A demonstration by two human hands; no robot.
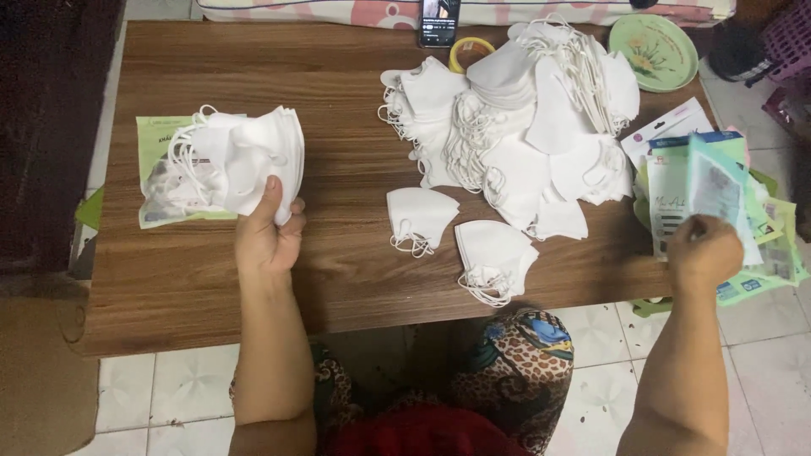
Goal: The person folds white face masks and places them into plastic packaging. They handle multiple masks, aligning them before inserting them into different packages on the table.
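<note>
**A:** Left hand point(269, 238) is clamped on a stack of white face masks point(245, 160), thumb pressed over the front, fingers wrapped behind. That stack sits out at nine o'clock on the wooden counter point(338, 253), hanging over a green-edged clear packet point(156, 181) lying flat there.

**B:** And the right hand point(705, 252) is way over at three o'clock, closed around an empty mask pouch point(705, 190) lifted from the pile of pouches point(760, 253) at the counter's edge.

**A:** Risk here, I'd say, is that stack. The grip only pinches the lower corner, so the outer masks could fan loose and slide off onto the counter.

**B:** Ear loops too. They're dangling at the stack's ten o'clock side, and I reckon they could snag each other or catch on the packet underneath.

**A:** Orientation: the stack's long axis runs roughly nine to three, folded noses pointing toward three o'clock, loops trailing toward nine.

**B:** The pouch stands near upright, long axis twelve to six. Which end is the mouth, I can't tell.

**A:** Meanwhile the big heap of loose masks point(515, 127) sits around twelve to one o'clock, with two single masks point(460, 241) strayed toward the near edge. One nudge from a forearm could knock those to the tiled floor point(760, 355).
</note>
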